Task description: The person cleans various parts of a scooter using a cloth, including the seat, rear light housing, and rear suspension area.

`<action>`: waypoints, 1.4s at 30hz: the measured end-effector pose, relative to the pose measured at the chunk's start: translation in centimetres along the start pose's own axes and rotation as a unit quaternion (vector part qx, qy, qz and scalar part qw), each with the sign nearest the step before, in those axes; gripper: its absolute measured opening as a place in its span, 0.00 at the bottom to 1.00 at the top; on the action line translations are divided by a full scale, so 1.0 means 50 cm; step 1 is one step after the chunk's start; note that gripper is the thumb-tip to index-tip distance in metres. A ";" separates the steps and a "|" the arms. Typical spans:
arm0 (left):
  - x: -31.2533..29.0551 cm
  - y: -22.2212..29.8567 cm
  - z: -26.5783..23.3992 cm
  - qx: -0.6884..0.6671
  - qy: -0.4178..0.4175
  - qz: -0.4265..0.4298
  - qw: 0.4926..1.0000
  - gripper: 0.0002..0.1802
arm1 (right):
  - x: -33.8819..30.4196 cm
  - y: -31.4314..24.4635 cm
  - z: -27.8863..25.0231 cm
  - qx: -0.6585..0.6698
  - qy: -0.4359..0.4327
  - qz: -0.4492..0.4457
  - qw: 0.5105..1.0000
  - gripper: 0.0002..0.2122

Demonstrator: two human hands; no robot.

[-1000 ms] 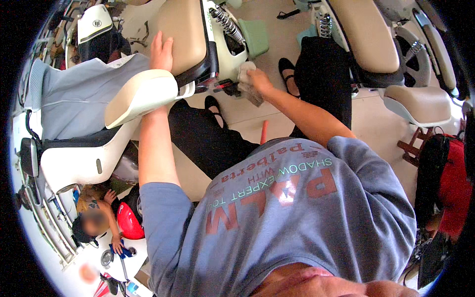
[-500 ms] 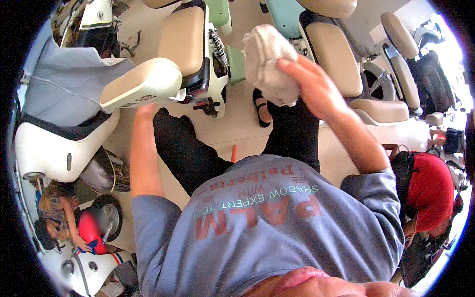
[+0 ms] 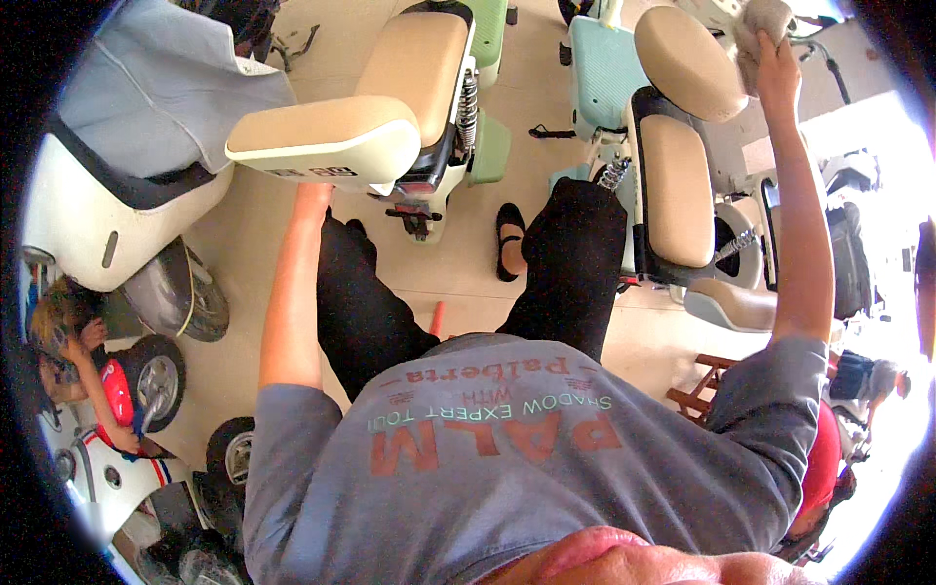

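My right hand (image 3: pixel 777 78) is closed on a greyish-white cloth (image 3: pixel 763 21), with my arm stretched far out to the front right. The cloth is by the edge of a rounded tan backrest (image 3: pixel 687 58) on a light-blue scooter (image 3: pixel 606 83). On the left, my left hand (image 3: pixel 313 198) reaches up beneath the tan-and-cream backrest (image 3: pixel 327 127) of a green-and-cream scooter. That backrest hides its fingers, so I cannot see whether they grip it. Just beyond lies the scooter's tan seat (image 3: pixel 414 63).
A white scooter (image 3: pixel 122 224) with a grey cover (image 3: pixel 185 97) stands at the left. Behind it, a person (image 3: pixel 93 370) is beside a red-and-white vehicle. A wooden stool (image 3: pixel 704 385) and someone in red (image 3: pixel 821 458) are at the right.
My right hand has swung forward and right with the cloth, from in front of me to beyond the light-blue scooter's backrest. My left hand remains at its backrest. The view has shifted.
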State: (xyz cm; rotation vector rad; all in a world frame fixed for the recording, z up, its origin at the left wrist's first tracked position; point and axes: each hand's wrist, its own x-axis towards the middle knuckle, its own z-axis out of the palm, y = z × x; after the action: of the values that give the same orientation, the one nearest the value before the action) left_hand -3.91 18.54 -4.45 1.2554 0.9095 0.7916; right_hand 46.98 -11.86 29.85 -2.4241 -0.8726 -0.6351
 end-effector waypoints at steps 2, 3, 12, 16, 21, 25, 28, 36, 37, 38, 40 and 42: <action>0.017 -0.021 0.008 -0.064 -0.016 0.013 0.998 0.24 | 0.042 0.179 0.125 -0.129 -0.051 -0.103 0.985 0.20; 0.028 -0.033 0.013 -0.105 -0.028 0.018 0.994 0.24 | 0.023 0.237 0.183 -0.184 -0.063 -0.154 0.969 0.21; 0.064 -0.049 -0.006 -0.178 -0.022 0.000 0.984 0.20 | 0.021 0.161 0.242 -0.115 -0.180 -0.167 0.963 0.29; 0.083 -0.021 0.027 -0.154 0.005 -0.077 0.985 0.20 | 0.125 0.166 0.285 -0.100 -0.214 -0.149 0.960 0.34; 0.042 0.045 0.056 -0.152 -0.033 -0.093 0.984 0.21 | 0.229 0.180 0.393 -0.151 -0.176 -0.101 0.968 0.39; 0.095 0.073 0.064 -0.165 0.006 -0.237 0.958 0.23 | 0.327 0.210 0.464 -0.193 -0.194 -0.072 0.959 0.37; 0.091 0.071 0.081 -0.213 0.004 -0.211 0.954 0.23 | 0.303 0.200 0.476 -0.222 -0.182 -0.101 0.953 0.33; 0.147 -0.052 0.033 -0.209 -0.013 -0.147 0.967 0.24 | 0.045 0.053 0.340 -0.069 -0.205 -0.245 0.945 0.23; 0.156 -0.121 -0.034 -0.400 -0.083 -0.177 0.896 0.24 | 0.029 0.019 0.323 -0.065 -0.210 -0.296 0.929 0.23; 0.146 -0.135 -0.049 -0.447 -0.123 -0.133 0.876 0.24 | 0.003 0.016 0.302 -0.072 -0.220 -0.335 0.913 0.22; 0.097 -0.081 0.002 -0.408 -0.197 0.014 0.891 0.23 | -0.038 0.050 0.230 -0.098 -0.243 -0.307 0.915 0.22; 0.034 0.005 0.053 -0.313 -0.192 0.172 0.914 0.23 | -0.070 0.078 0.172 -0.099 -0.233 -0.312 0.916 0.21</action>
State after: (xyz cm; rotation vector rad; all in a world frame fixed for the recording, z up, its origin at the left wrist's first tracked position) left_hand -0.78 18.97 -4.21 0.9464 0.0821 0.9682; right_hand 49.42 -11.15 20.09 -2.5042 -1.9075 -0.3589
